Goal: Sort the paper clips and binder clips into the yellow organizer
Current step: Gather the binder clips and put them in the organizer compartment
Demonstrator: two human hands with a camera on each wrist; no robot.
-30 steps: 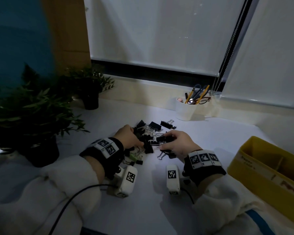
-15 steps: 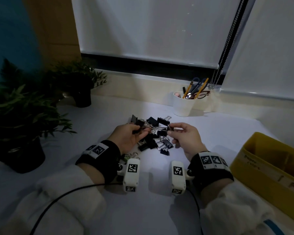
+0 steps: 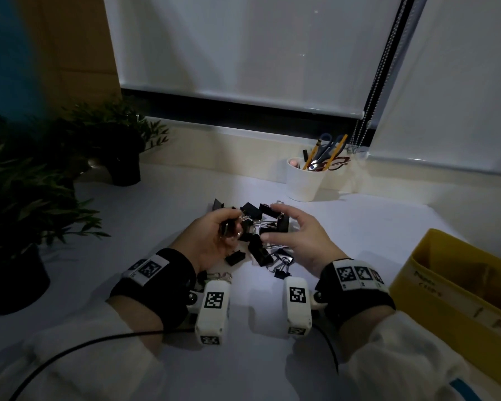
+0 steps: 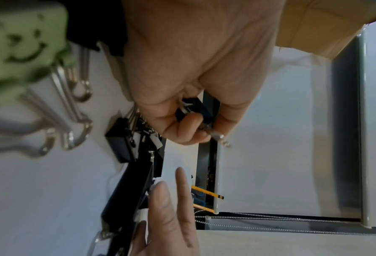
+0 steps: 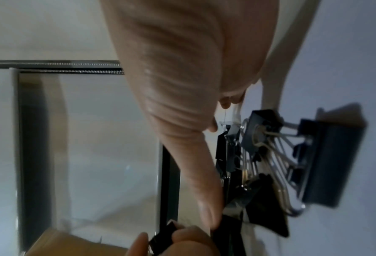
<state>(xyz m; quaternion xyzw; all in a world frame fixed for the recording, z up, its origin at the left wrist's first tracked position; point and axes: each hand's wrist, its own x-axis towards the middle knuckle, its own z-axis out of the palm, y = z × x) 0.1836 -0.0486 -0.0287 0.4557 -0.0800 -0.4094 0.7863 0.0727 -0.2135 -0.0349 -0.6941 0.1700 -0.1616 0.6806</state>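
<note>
A heap of black binder clips [image 3: 261,250] lies on the white table between my hands. My left hand [image 3: 232,227] is curled round a black binder clip [image 4: 191,110], with its wire handle sticking out past the fingertips. My right hand [image 3: 275,224] hovers over the heap with fingers spread and straight; the thumb [image 5: 204,190] points along the clips [image 5: 270,155] and holds nothing. A green clip with a smiley face [image 4: 18,43] and silver paper clips [image 4: 72,97] lie under my left wrist. The yellow organizer [image 3: 446,273] stands at the right edge.
A white cup [image 3: 304,180] with pencils and scissors stands behind the heap by the window sill. Two potted plants [image 3: 26,212] [image 3: 119,151] stand on the left. A black cable [image 3: 84,342] runs from my left wrist toward the near edge.
My right hand has let go of the clip it pinched and spread its fingers over the heap. My left hand still holds its clip, a little higher.
</note>
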